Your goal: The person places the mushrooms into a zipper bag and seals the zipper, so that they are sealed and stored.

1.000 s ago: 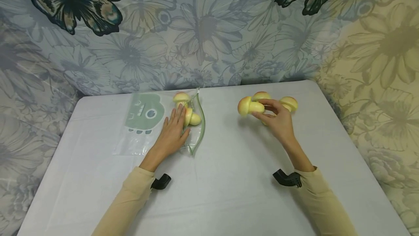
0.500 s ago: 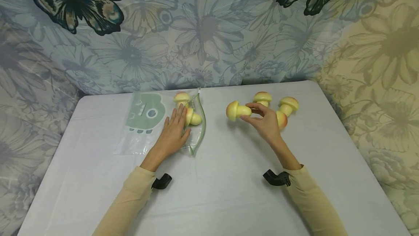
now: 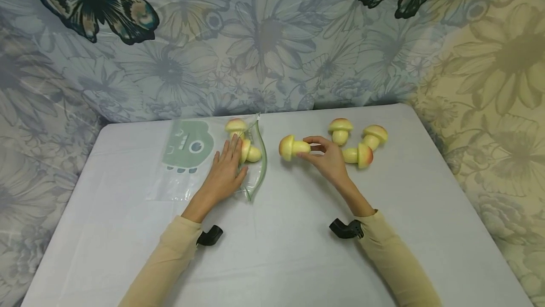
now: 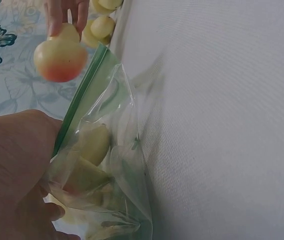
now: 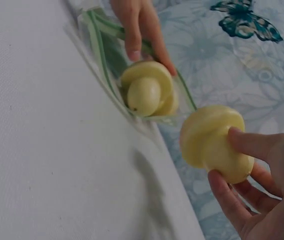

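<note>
My right hand (image 3: 329,162) pinches a yellow toy mushroom (image 3: 289,148) by its stem between thumb and fingers, held above the table with its reddish cap to the left. In the right wrist view that mushroom (image 5: 217,142) hangs close to the bag's mouth. With fingers fairly straight, my left hand (image 3: 223,174) rests on a clear zip bag (image 3: 187,146) with a green print. Toy mushrooms lie inside the bag: one at the back (image 3: 236,126) and another (image 3: 251,153) beside my fingers. The green-edged mouth (image 5: 101,50) gapes toward the right.
Three more toy mushrooms stand or lie to the right of my right hand: one at the back (image 3: 340,130), one at the right (image 3: 375,135) and one in front (image 3: 359,155). A white cloth covers the table (image 3: 272,250); patterned fabric (image 3: 272,37) hangs behind it.
My right hand has carried its mushroom leftward, away from the other three and nearer the bag's mouth. My left hand and the bag have stayed in place.
</note>
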A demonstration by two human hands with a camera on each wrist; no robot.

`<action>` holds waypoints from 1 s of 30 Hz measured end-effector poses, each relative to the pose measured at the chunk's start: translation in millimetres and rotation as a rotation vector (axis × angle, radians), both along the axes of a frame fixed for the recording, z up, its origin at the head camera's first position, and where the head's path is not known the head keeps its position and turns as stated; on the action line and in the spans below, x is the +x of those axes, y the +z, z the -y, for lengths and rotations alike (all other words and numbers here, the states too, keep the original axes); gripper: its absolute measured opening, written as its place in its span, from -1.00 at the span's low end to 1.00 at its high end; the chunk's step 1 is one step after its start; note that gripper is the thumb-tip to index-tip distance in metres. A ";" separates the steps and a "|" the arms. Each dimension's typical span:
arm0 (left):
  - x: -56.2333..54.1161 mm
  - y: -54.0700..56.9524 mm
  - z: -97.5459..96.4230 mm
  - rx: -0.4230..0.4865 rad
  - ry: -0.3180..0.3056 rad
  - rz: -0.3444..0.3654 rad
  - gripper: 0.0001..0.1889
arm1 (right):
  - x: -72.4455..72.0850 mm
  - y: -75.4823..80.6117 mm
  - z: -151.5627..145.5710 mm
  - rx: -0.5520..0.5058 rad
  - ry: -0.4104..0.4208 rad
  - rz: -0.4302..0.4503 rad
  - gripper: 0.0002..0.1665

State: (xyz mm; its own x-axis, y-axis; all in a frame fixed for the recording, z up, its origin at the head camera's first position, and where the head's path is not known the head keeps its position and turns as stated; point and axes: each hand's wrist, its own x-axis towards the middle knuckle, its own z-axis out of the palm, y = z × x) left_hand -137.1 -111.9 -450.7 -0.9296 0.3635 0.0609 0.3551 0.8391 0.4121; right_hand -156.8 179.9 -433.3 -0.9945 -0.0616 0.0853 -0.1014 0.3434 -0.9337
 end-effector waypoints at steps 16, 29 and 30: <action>0.9 1.0 -2.9 0.033 -0.017 -0.012 -0.21 | -8.1 -22.7 37.6 0.035 0.084 -0.002 -0.56; -1.1 0.1 -4.1 0.003 -0.013 -0.035 -0.24 | -7.5 -28.8 47.3 0.018 0.073 0.009 -0.55; -1.1 0.5 -4.3 0.002 -0.014 -0.037 -0.24 | -7.5 -28.9 47.5 0.022 0.071 0.009 -0.55</action>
State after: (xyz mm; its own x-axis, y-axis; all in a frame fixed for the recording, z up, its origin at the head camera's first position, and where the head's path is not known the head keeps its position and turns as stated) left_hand -138.2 -107.6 -450.1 -0.9215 0.3764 0.0959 0.3819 0.8330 0.4002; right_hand -164.3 132.4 -462.2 -0.9883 -0.1337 0.0738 -0.1174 0.3557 -0.9272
